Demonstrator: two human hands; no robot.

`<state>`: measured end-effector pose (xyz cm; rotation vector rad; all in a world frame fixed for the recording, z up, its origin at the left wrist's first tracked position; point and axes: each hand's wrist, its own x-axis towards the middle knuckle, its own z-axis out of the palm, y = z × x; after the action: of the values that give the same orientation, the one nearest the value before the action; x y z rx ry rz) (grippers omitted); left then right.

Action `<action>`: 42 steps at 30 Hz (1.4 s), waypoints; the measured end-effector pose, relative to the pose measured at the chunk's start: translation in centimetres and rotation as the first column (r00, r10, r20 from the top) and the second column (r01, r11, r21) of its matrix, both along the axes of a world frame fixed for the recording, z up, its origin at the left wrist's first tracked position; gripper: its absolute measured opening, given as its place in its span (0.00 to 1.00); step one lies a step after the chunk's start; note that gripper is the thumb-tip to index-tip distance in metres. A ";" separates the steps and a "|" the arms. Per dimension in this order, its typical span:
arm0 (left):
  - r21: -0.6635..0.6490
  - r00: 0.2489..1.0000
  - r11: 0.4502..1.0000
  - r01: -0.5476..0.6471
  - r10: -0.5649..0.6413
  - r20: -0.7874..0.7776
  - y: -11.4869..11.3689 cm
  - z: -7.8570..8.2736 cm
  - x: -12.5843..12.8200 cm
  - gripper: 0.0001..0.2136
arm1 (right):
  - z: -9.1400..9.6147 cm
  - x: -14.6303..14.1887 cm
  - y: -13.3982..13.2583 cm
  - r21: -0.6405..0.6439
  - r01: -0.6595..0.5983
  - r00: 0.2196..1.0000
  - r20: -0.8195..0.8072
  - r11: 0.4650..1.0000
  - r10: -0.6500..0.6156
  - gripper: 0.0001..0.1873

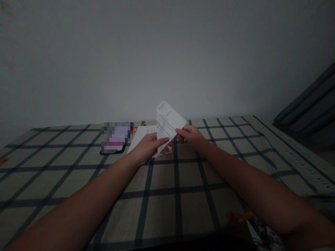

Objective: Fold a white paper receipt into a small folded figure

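Observation:
Both hands hold a folded sheet of white paper (169, 120) with printed lines, raised and tilted above the checked cloth. My left hand (149, 145) is closed on its lower left part, thumb across the front and fingertips showing behind. At the sheet's right corner, my right hand (190, 135) pinches the edge between thumb and fingers. Beneath and behind my left hand lies another white printed paper (138, 136), partly covered by the hand and the held sheet.
A phone (117, 137) with a lit, partly blurred screen lies left of the papers. The checked cloth (162, 195) spreads up to a plain wall (167, 59). Dark striped fabric (311, 101) hangs at the far right. The room is dim.

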<state>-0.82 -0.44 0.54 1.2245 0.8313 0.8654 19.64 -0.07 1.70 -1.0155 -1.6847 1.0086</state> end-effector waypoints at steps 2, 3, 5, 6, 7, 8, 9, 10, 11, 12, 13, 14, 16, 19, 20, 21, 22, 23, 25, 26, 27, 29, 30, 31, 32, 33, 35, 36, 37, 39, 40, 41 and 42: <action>0.002 1.000 1.000 0.003 -0.003 -0.005 0.0 0.0 0.0 0.12 | -0.2 0.0 0.2 -0.014 -0.018 1.000 -0.021 1.000 0.017 0.20; 0.005 1.000 1.000 0.007 -0.007 -0.009 -0.1 0.1 -0.1 0.13 | -0.3 0.0 0.3 -0.034 -0.037 0.998 -0.044 0.999 0.036 0.21; 0.011 1.000 1.000 0.017 -0.017 -0.015 -0.1 0.1 -0.1 0.13 | -0.5 0.0 0.5 -0.096 -0.100 0.991 -0.099 0.990 0.091 0.23; 0.017 1.000 1.000 0.022 -0.021 -0.017 -0.1 0.1 -0.1 0.13 | -0.6 0.0 0.6 -0.134 -0.142 0.984 -0.122 0.981 0.126 0.25; 0.025 0.999 0.999 0.027 -0.027 -0.021 -0.1 0.1 -0.2 0.13 | -0.7 -0.1 0.7 -0.162 -0.173 0.981 -0.121 0.972 0.154 0.26; 0.036 0.999 0.999 0.033 -0.032 -0.029 -0.1 0.1 -0.2 0.13 | -0.7 -0.1 0.7 -0.182 -0.195 0.979 -0.096 0.964 0.180 0.26; 0.044 0.999 0.998 0.039 -0.037 -0.039 0.0 0.1 -0.1 0.13 | -0.8 -0.1 0.7 -0.184 -0.194 0.981 -0.048 0.964 0.188 0.26; 0.048 0.998 0.998 0.043 -0.040 -0.051 0.0 0.1 -0.1 0.13 | -0.8 -0.1 0.6 -0.175 -0.181 0.983 0.007 0.968 0.185 0.25; 0.046 0.997 0.998 0.045 -0.042 -0.061 0.0 0.0 -0.1 0.13 | -0.9 0.0 0.6 -0.158 -0.165 0.982 0.060 0.974 0.176 0.24; 0.039 0.997 0.998 0.046 -0.043 -0.070 0.0 0.0 0.0 0.13 | -0.9 0.0 0.5 -0.141 -0.147 0.982 0.100 0.979 0.161 0.24; 0.027 0.996 0.999 0.045 -0.043 -0.075 0.0 0.0 0.0 0.12 | -0.9 0.1 0.4 -0.124 -0.132 0.981 0.127 0.983 0.148 0.23; 0.014 0.996 0.999 0.044 -0.042 -0.075 0.0 0.0 0.0 0.12 | -0.9 0.1 0.4 -0.110 -0.122 0.980 0.144 0.986 0.137 0.23; 0.002 0.997 0.999 0.043 -0.043 -0.068 0.0 0.0 0.1 0.12 | -0.9 0.2 0.4 -0.085 -0.105 0.980 0.158 0.991 0.118 0.24; 0.006 0.998 0.999 0.044 -0.044 -0.038 -0.1 0.2 0.2 0.12 | -0.8 0.3 0.6 -0.059 -0.069 0.989 0.125 0.996 0.076 0.24; 0.008 0.999 0.999 0.043 -0.043 -0.025 -0.2 0.3 0.2 0.12 | -0.8 0.3 0.7 -0.052 -0.052 0.994 0.096 0.997 0.057 0.23; 0.009 0.999 0.999 0.039 -0.039 -0.013 -0.2 0.4 0.2 0.13 | -0.8 0.3 0.8 -0.047 -0.037 0.997 0.061 0.998 0.040 0.22; 0.012 0.999 0.999 0.032 -0.032 -0.004 -0.2 0.5 0.2 0.13 | -0.8 0.3 0.9 -0.040 -0.021 0.999 0.030 0.999 0.022 0.22; 0.016 1.000 1.000 0.023 -0.023 0.001 -0.2 0.5 0.1 0.13 | -0.8 0.3 0.9 -0.034 -0.011 1.000 0.008 0.999 0.011 0.22; 0.028 1.000 1.000 0.006 -0.006 -0.005 -0.1 0.4 0.1 0.13 | -0.8 0.2 0.9 -0.033 -0.006 1.000 -0.010 0.999 0.005 0.22; 0.031 1.000 1.000 0.000 0.000 -0.012 0.0 0.4 0.0 0.13 | -0.7 0.2 0.9 -0.034 -0.006 1.000 -0.012 0.999 0.006 0.22; 0.031 1.000 1.000 -0.003 0.003 -0.017 0.0 0.3 0.0 0.13 | -0.7 0.1 0.8 -0.036 -0.005 1.000 -0.016 0.999 0.005 0.22; 0.019 1.000 1.000 0.003 -0.003 -0.022 0.0 0.3 0.0 0.13 | -0.6 0.1 0.8 -0.041 -0.004 1.000 -0.020 0.999 0.004 0.23; 0.011 1.000 1.000 0.007 -0.007 -0.025 0.0 0.4 -0.1 0.13 | -0.6 0.1 0.8 -0.043 0.003 1.000 -0.029 0.999 -0.005 0.23; 0.004 1.000 1.000 0.010 -0.010 -0.027 0.0 0.4 -0.1 0.13 | -0.6 0.1 0.8 -0.047 0.017 0.999 -0.044 0.999 -0.019 0.23; 0.000 0.999 1.000 0.012 -0.012 -0.029 0.0 0.5 -0.1 0.13 | -0.6 0.2 0.9 -0.050 0.036 0.997 -0.062 0.998 -0.039 0.23; -0.001 0.999 1.000 0.013 -0.013 -0.029 -0.1 0.6 -0.1 0.12 | -0.7 0.3 1.0 -0.052 0.056 0.995 -0.081 0.997 -0.060 0.23; 0.011 1.000 1.000 0.007 -0.007 -0.027 -0.1 0.6 -0.1 0.12 | -0.7 0.4 1.2 -0.054 0.081 0.990 -0.108 0.995 -0.086 0.23; 0.022 1.000 1.000 0.001 0.000 -0.029 -0.1 0.6 -0.2 0.12 | -0.8 0.4 1.4 -0.055 0.084 0.990 -0.112 0.995 -0.089 0.23; 0.033 0.999 0.999 -0.006 0.007 -0.036 0.0 0.5 -0.2 0.12 | -0.9 0.5 1.4 -0.055 0.084 0.990 -0.110 0.995 -0.090 0.23; 0.049 0.998 0.999 -0.023 0.026 -0.053 0.1 0.4 -0.2 0.12 | -1.0 0.5 1.5 -0.054 0.092 0.990 -0.105 0.994 -0.097 0.24; 0.049 0.998 0.998 -0.029 0.031 -0.057 0.1 0.4 -0.2 0.12 | -1.0 0.5 1.6 -0.054 0.096 0.990 -0.101 0.994 -0.101 0.24; 0.042 0.998 0.999 -0.029 0.031 -0.054 0.1 0.4 -0.2 0.12 | -1.0 0.4 1.5 -0.056 0.100 0.990 -0.099 0.993 -0.105 0.24; 0.028 0.999 0.999 -0.024 0.025 -0.044 0.0 0.4 -0.2 0.12 | -0.9 0.4 1.5 -0.057 0.101 0.989 -0.102 0.993 -0.107 0.24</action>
<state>-1.03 -0.39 0.99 1.2642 0.8741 0.8743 20.06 1.45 0.77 -1.0547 -1.5118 1.0234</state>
